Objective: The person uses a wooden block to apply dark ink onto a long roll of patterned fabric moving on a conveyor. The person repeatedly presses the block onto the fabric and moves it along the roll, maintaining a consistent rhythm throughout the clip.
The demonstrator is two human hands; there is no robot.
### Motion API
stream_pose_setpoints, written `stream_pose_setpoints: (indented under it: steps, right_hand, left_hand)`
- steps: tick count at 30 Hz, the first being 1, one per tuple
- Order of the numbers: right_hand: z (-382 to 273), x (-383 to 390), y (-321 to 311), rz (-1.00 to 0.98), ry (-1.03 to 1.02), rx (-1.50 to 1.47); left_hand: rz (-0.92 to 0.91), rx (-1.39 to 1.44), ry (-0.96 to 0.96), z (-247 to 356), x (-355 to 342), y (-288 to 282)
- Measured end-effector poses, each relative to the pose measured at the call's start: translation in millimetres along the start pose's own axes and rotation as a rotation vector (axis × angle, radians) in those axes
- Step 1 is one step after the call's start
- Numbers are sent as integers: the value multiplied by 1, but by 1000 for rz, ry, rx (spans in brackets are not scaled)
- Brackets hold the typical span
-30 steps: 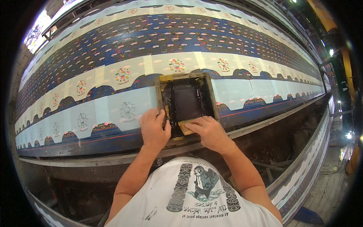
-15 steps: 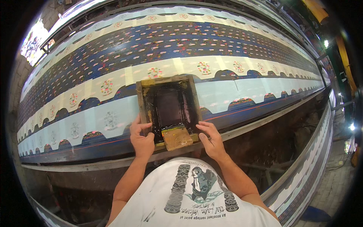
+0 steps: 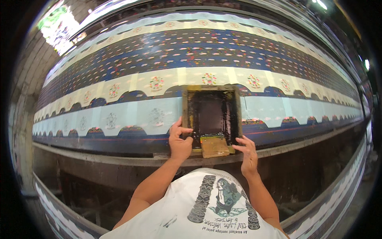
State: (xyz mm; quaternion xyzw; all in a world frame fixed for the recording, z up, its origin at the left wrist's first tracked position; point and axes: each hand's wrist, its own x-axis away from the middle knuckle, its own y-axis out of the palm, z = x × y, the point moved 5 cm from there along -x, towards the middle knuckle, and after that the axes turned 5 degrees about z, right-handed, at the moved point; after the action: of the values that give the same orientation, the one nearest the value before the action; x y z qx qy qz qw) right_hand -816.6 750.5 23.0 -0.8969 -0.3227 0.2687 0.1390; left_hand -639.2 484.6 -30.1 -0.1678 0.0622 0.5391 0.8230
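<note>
A wooden screen-printing frame (image 3: 185,109) rests on the pale blue cloth band, its inner edges smeared with dark ink around a dark mesh. Along its left side, my left hand (image 3: 181,143) is closed on the rim, the thumb and forefinger reaching over the inside edge. At the near right corner my right hand (image 3: 248,153) has thumb and bent fingers on the rim; its underside grip is hidden. Inside the near end leans a flat, ink-stained yellowish-brown squeegee (image 3: 215,147), which neither hand holds. Grey flower prints (image 3: 157,117) line the pale blue band (image 3: 137,109) to the left.
The printed cloth spreads across a long table, with cream bands (image 3: 179,81) of coloured flowers and dark patterned strips (image 3: 167,49) beyond. A raised ledge (image 3: 99,160) runs along the near edge. Another cloth-covered table (image 3: 342,205) stands behind me on the right.
Both hands have carried the screen-printing frame right along the pale blue band, squeegee inside. Another grey flower print shows left of it. The frame looks straighter; the view has turned.
</note>
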Motion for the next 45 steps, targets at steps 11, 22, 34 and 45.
stream_pose_setpoints:
  steps: [11, 22, 34, 45]
  right_hand:
    - [-35, -30, 13, -199, -343, 126]
    - [-50, -93, 40, -664, -407, 411]
    - [7, -211, 89, -447, -310, 443]
    - [-35, -108, 76, -407, -421, 483]
  left_hand:
    - [-12, 3, -98, 2, 4, 14]
    - [-70, -213, -13, 5, -3, 9]
    - [-258, -720, 412, 47, -27, 4]
    - [-253, -681, 424, 41, -29, 3]
